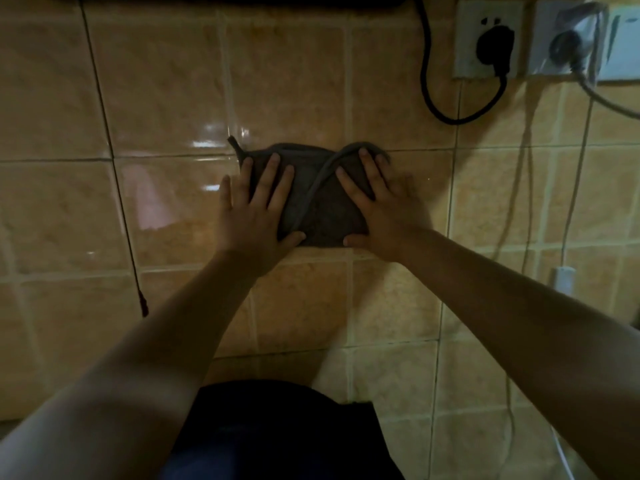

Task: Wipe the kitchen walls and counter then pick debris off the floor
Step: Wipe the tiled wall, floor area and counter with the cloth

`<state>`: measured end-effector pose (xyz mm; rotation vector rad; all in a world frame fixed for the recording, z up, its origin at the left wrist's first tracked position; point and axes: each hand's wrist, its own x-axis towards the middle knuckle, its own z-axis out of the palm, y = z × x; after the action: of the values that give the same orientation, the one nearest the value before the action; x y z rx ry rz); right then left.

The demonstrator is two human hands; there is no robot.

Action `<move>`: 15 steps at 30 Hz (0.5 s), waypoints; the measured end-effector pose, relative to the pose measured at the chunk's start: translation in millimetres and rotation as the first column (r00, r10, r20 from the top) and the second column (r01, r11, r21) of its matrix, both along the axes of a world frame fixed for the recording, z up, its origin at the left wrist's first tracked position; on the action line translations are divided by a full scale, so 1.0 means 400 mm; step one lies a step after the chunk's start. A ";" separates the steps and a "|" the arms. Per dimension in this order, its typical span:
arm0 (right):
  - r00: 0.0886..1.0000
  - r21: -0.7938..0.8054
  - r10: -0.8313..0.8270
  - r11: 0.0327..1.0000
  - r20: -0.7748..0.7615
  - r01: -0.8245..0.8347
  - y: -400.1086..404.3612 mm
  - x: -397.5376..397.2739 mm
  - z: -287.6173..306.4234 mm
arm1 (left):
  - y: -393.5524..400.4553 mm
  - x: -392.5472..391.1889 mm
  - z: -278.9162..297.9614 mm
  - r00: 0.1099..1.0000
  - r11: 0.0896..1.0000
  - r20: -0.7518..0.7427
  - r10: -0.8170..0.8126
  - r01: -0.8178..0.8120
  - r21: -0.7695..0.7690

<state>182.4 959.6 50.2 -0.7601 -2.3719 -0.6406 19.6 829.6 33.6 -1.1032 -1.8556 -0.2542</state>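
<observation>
A dark grey folded cloth [325, 206] lies flat against the beige tiled wall [166, 98] at the middle of the view. My left hand [258, 206] presses on the cloth's left half with its fingers spread and straight. On the right half, my right hand [375, 202] presses the same way, fingers straight and thumb under the lower edge. A small loop sticks out at the cloth's upper left corner.
Two white wall sockets [488, 39] sit at the upper right, each with a plug. A black cable [429, 98] loops down from them and a white cable [571, 188] hangs along the right. A thin dark cord [121, 188] runs down the left.
</observation>
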 end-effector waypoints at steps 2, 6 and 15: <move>1.000 0.000 0.006 1.000 -0.002 -0.006 0.001 -0.004 -0.025 | -0.004 -0.005 -0.020 1.000 1.000 -0.004 0.005 -0.005 -0.002; 1.000 -0.021 0.011 1.000 -0.004 -0.011 -0.004 -0.011 -0.080 | -0.011 -0.021 -0.063 0.998 1.000 -0.065 -0.001 0.001 0.000; 0.999 -0.024 0.032 0.999 -0.001 -0.032 -0.022 -0.027 -0.187 | -0.022 -0.067 -0.173 0.991 0.998 -0.120 -0.055 0.058 0.016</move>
<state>171.8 950.7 -24.5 -0.7309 -2.3907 -0.5992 -7.2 821.0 -35.5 -1.1344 -1.7143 -0.2331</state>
